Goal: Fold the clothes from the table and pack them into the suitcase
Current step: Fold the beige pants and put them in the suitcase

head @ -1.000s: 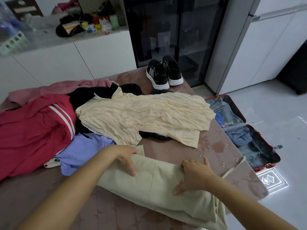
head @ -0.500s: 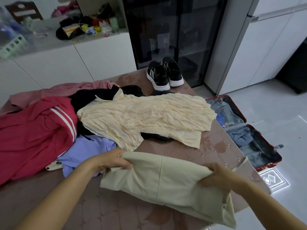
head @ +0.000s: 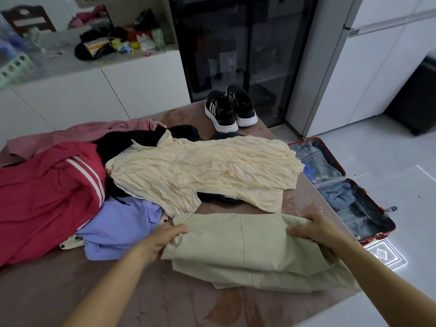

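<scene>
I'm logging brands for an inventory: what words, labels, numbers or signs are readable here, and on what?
No text can be read.
Box on the counter: print too blurred.
Tag in the suitcase: too small.
Shoes: white stripes, no word.
Diamond sign lit on the floor: no letters.

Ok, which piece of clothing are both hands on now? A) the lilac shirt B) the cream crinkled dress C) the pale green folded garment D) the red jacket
C: the left hand and right hand hold opposite ends of the pale green folded garment on the table.
</scene>
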Motion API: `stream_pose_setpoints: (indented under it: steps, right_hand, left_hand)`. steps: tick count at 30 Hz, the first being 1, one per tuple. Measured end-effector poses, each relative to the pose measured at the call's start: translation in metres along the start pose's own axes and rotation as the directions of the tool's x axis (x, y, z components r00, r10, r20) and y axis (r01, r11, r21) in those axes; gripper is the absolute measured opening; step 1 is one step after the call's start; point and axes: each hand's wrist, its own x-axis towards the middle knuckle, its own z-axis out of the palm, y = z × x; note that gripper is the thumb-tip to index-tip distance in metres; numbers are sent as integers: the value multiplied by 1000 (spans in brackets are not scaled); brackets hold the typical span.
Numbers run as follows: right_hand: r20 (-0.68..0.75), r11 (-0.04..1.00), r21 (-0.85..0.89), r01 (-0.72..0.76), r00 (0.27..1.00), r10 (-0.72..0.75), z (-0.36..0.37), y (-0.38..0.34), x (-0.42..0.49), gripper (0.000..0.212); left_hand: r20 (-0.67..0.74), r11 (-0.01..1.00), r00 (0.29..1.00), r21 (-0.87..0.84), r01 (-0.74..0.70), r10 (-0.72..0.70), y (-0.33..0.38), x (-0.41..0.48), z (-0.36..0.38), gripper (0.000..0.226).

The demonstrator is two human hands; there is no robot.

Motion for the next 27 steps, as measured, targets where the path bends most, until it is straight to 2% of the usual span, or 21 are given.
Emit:
stream_pose_setpoints:
  steps: [1,3,5,7,9,10,11,13,15,17,18,20,22,25,27]
  right_hand:
    - [-24,1000,-6,0,1000,0,0,0,-1,57]
    - [-80,1000,-20,11,997,-12,1,2,-9,76]
    - [-99,1000,-13,-5,995,3,0,7,-22,86]
    - [-77,997,-42,-57,996,54,5,12,-34,94]
    - [-108,953,-282,-113,990,85,14,16,-41,97]
    - [-132,919,-373,-131,987,87,18,16,-42,92]
    - [-155,923,-359,-139,984,88,21,17,-43,81]
    - [-158,990,-105,-90,985,72,25,19,-41,51]
    - [-171,994,108,4,985,15,25,25,-45,30]
    - [-135,961,262,83,990,-49,20,30,-52,31]
    - [-90,943,312,116,992,-92,16,34,-55,36]
    - [14,925,349,152,986,-167,9,41,-61,44]
    - [33,930,329,166,982,-187,8,45,-63,51]
    - [-109,895,369,251,968,-226,21,47,-60,66]
    - [-226,862,361,356,930,-290,28,51,-55,80]
  left_hand:
    - [-37,999,999,-35,-32,30,-1,0,5,63]
    - [-33,992,995,-82,-98,95,-8,4,10,91]
    - [-60,980,983,-94,-178,173,-14,2,13,107]
    - [-103,973,970,-48,-226,220,-16,-1,16,106]
    - [-122,959,951,27,-282,283,-22,-3,22,99]
    - [-131,947,938,72,-314,321,-25,-2,24,99]
    - [-149,940,930,108,-323,337,-28,0,24,97]
    - [-181,924,909,161,-348,374,-33,1,25,82]
    - [-232,920,895,195,-340,380,-36,4,26,56]
    - [-295,920,874,192,-342,387,-39,4,27,34]
    - [-309,922,870,161,-352,385,-39,2,28,33]
    - [-323,933,876,84,-351,359,-44,-2,27,56]
    - [-355,923,854,96,-372,381,-49,-5,28,77]
    - [-358,912,839,168,-375,410,-50,-14,35,108]
    - [-324,905,846,190,-381,424,-50,-18,36,122]
